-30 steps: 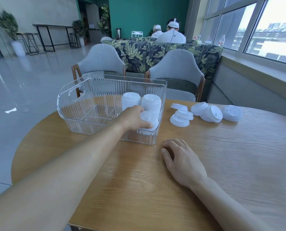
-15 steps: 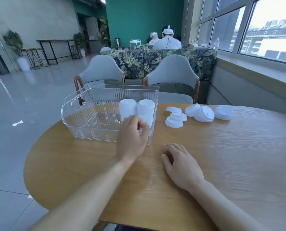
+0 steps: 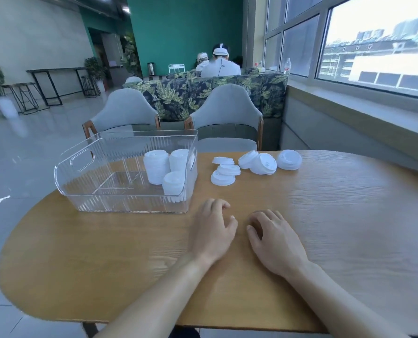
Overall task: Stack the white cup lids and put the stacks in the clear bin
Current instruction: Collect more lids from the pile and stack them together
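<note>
Now left hand (image 3: 213, 230) is out of the clear bin (image 3: 81, 164), empty, fingers loosely curled; third stack (image 3: 174, 182) sits inside, left-centre frame.
Right hand (image 3: 273, 236) rests relaxed on table (image 3: 337, 228); loose lids (image 3: 225, 170) upper centre remain unstacked.

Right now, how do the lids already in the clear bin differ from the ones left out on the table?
The lids in the clear bin form three upright stacks; the loose lids on the table lie scattered, to the bin's right. The stacks stand in the bin's right end; several loose lids lie flat and overlap, others are tipped on edge. All are white and round. Neither hand touches any: left hand and right hand rest on the table.
</note>
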The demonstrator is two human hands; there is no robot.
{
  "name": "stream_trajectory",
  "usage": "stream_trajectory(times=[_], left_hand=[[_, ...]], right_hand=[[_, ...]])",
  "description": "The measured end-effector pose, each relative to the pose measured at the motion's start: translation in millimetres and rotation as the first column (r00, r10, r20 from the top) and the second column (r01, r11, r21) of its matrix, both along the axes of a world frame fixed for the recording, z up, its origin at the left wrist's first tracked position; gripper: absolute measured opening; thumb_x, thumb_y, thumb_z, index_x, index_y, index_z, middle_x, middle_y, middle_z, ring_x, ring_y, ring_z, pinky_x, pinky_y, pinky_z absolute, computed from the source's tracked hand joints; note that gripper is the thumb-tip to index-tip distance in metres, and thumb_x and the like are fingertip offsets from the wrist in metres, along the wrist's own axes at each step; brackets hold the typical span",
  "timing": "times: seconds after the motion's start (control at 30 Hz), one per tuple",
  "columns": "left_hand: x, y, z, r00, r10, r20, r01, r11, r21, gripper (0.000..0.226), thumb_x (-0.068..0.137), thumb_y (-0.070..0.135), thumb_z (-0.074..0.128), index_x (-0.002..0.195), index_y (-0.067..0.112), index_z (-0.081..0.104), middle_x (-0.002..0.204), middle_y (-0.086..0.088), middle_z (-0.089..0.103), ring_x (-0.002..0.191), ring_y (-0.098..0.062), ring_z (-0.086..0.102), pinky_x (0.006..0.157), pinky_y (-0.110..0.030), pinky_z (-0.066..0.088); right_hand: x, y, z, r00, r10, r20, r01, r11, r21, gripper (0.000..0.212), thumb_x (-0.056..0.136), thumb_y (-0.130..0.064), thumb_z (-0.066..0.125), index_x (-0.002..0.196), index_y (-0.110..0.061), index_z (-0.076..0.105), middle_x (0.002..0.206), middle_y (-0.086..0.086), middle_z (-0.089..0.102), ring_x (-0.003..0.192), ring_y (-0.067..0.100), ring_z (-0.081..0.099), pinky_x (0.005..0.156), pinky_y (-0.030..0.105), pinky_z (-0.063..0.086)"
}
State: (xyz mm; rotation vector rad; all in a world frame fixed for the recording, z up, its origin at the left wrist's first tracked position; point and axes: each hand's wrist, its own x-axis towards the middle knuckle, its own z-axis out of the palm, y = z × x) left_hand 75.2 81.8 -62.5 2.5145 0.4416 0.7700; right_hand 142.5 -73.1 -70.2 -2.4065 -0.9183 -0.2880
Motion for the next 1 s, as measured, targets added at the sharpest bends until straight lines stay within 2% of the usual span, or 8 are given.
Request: stream_trajectory(times=[0.1,0.2,0.33,0.47,0.57,0.73,0.87,1.0], left_hand=[[18,-1,4,0.997,0.049,-0.06,-0.045,0.996,0.075,0.033,0.096,0.035,0.057,0.127,0.025,0.057,0.129,0.013,0.055,0.123,-0.009,0.049,0.096,-0.023,0.032],[38,6,6,0.995,0.063,-0.079,-0.053,0.992,0.118,0.04,0.096,0.033,0.058,0.134,0.021,0.053,0.138,0.009,0.051,0.13,-0.011,0.045,0.097,-0.017,0.024],[67,20,5,0.991,0.1,-0.09,-0.081,0.977,0.195,0.046,0.098,0.038,0.055,0.138,0.018,0.05,0.144,0.003,0.048,0.137,-0.016,0.04,0.113,-0.03,0.03],[98,35,1,0.983,0.147,-0.106,-0.112,0.953,0.283,0.053,0.096,0.054,0.039,0.135,0.019,0.047,0.141,0.0,0.049,0.128,-0.026,0.049,0.108,-0.044,0.041],[121,44,-3,0.98,0.188,-0.072,-0.161,0.947,0.276,0.058,0.092,0.057,0.038,0.135,0.018,0.045,0.141,-0.003,0.049,0.124,-0.031,0.052,0.099,-0.048,0.048],[148,54,-4,0.977,0.208,-0.052,-0.191,0.955,0.226,0.055,0.096,0.046,0.058,0.138,0.01,0.048,0.138,-0.013,0.053,0.125,-0.036,0.049,0.101,-0.048,0.044],[161,62,-4,0.973,0.224,-0.06,-0.208,0.958,0.196,0.062,0.096,0.052,0.057,0.142,0.012,0.045,0.14,-0.013,0.052,0.128,-0.036,0.047,0.105,-0.046,0.039],[171,68,-6,0.971,0.23,-0.062,-0.214,0.957,0.198,0.064,0.097,0.058,0.054,0.141,0.014,0.044,0.136,-0.011,0.057,0.129,-0.034,0.044,0.104,-0.046,0.042]], right_hand=[[17,-14,1,0.998,-0.055,-0.012,0.055,0.998,-0.015,0.021,0.097,-0.034,0.051,0.106,-0.019,0.063,0.112,-0.008,0.062,0.115,0.017,0.049,0.096,0.032,0.043],[35,-21,1,0.995,-0.096,-0.024,0.096,0.995,-0.006,0.02,0.097,-0.034,0.052,0.105,-0.018,0.063,0.111,-0.006,0.061,0.113,0.018,0.048,0.091,0.029,0.041],[60,-19,2,0.993,-0.114,-0.042,0.114,0.993,0.007,0.022,0.099,-0.033,0.05,0.108,-0.017,0.062,0.114,-0.004,0.06,0.113,0.018,0.05,0.091,0.028,0.039],[85,-12,2,0.992,-0.11,-0.066,0.111,0.994,0.003,0.026,0.102,-0.036,0.046,0.114,-0.016,0.059,0.116,-0.004,0.057,0.116,0.018,0.048,0.092,0.029,0.039],[102,-5,4,0.988,-0.117,-0.104,0.119,0.993,0.004,0.032,0.103,-0.038,0.044,0.123,-0.016,0.055,0.124,-0.003,0.053,0.123,0.017,0.045,0.094,0.032,0.041],[133,11,4,0.985,-0.118,-0.127,0.124,0.991,0.047,0.044,0.105,-0.039,0.043,0.141,-0.015,0.044,0.146,-0.002,0.039,0.136,0.017,0.036,0.102,0.038,0.042],[156,23,2,0.986,-0.135,-0.098,0.143,0.987,0.077,0.046,0.104,-0.037,0.044,0.144,-0.015,0.039,0.148,0.002,0.034,0.136,0.023,0.036,0.097,0.042,0.044],[180,37,2,0.985,-0.15,-0.09,0.161,0.979,0.129,0.046,0.103,-0.035,0.047,0.143,-0.014,0.037,0.146,0.007,0.033,0.136,0.024,0.027,0.099,0.045,0.04]])
